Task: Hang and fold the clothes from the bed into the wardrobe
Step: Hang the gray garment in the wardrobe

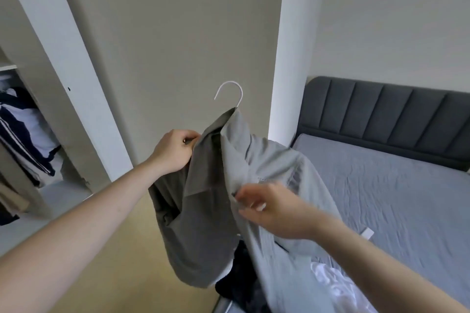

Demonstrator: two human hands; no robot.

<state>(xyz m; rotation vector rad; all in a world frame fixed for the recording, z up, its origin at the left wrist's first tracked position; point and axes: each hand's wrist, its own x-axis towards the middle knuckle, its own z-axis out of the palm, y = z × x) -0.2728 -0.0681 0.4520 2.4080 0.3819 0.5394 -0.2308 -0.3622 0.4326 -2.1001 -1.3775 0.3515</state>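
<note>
head | worn on head; faces forward-down | close over hands (269, 208)

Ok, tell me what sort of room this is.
Most likely a bedroom: a bed with a padded headboard, and an open wardrobe with clothes hanging inside.

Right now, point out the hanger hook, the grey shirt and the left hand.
hanger hook (230, 86), head view, top of the white curve.
grey shirt (211, 213), head view, dark front panel.
left hand (175, 151), head view, back of hand.

Bed (396, 185) with white garment (330, 284)
</note>
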